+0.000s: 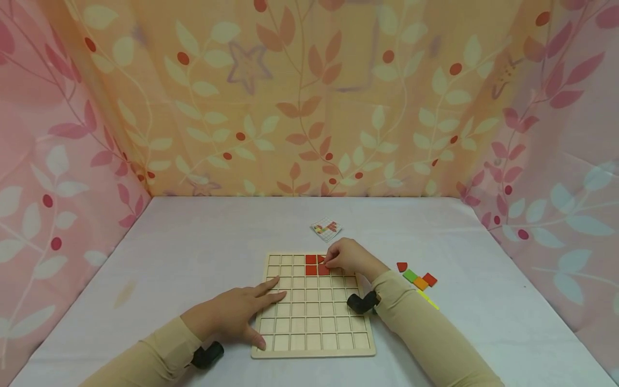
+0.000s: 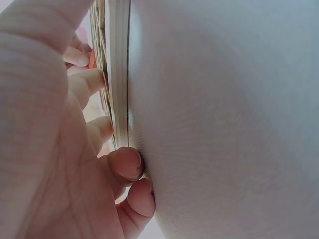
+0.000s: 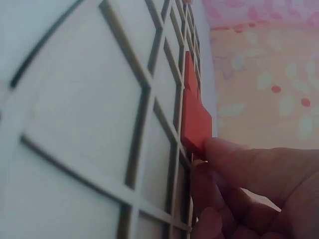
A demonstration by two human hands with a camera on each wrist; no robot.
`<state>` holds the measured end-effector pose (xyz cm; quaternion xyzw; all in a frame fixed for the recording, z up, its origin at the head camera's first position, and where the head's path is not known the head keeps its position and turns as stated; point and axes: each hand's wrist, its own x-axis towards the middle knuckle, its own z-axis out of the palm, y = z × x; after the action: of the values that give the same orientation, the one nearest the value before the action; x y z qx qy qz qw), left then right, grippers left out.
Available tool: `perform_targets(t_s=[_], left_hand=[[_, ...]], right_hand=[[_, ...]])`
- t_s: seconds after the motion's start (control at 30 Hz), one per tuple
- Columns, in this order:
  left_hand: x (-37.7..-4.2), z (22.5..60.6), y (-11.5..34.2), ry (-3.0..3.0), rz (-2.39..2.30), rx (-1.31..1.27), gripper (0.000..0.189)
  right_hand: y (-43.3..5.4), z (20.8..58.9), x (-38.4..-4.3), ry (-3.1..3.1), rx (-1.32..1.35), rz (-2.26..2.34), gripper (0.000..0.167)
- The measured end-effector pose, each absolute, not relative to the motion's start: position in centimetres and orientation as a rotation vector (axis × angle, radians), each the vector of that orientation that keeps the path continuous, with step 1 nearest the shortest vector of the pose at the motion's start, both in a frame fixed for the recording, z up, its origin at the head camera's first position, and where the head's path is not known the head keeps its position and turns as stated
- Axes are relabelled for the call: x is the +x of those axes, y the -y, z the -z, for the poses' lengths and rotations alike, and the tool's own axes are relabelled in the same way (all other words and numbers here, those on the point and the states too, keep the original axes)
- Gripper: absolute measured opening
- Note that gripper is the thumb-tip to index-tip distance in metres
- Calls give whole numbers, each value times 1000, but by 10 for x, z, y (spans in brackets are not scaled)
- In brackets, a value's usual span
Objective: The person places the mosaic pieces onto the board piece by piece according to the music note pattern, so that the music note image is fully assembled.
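Note:
A wooden grid board (image 1: 298,310) lies on the white table. Several red tiles (image 1: 311,265) sit in cells of its top rows, right of the middle. My right hand (image 1: 352,258) reaches over the board's far right part, thumb and curled fingers at these tiles. In the right wrist view the thumb and a finger pinch the near edge of a red tile (image 3: 196,122) at the grid. My left hand (image 1: 234,310) rests spread at the board's left edge, two fingers over the grid and the thumb at the near corner. The left wrist view shows its fingertips beside the board's side (image 2: 119,74).
Behind the board lies a small card (image 1: 326,229) printed with a coloured grid pattern. Right of the board, partly behind the right sleeve, are loose tiles: a rounded red one (image 1: 402,266), green (image 1: 410,276), orange (image 1: 420,283), red (image 1: 430,279) and yellow (image 1: 427,299). Patterned cloth surrounds the table.

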<state>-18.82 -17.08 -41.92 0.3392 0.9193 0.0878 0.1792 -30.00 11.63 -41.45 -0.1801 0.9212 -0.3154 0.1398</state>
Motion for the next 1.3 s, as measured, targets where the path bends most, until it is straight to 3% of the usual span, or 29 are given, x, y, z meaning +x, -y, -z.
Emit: perform_targets(t_s=[0.37, 0.63, 0.83, 1.3], left_hand=[[-190, 420, 172, -2593, -247, 981, 100], [-189, 420, 172, -2597, -250, 973, 99], [-189, 421, 172, -2599, -251, 971, 99], [-188, 420, 172, -2602, -253, 974, 99]], right_hand=[[-117, 418, -299, -2643, -492, 933, 13], [-126, 407, -292, -2601, -536, 916, 2], [-147, 401, -288, -2653, -587, 912, 6], [-215, 390, -287, -2691, -362, 866, 12]])
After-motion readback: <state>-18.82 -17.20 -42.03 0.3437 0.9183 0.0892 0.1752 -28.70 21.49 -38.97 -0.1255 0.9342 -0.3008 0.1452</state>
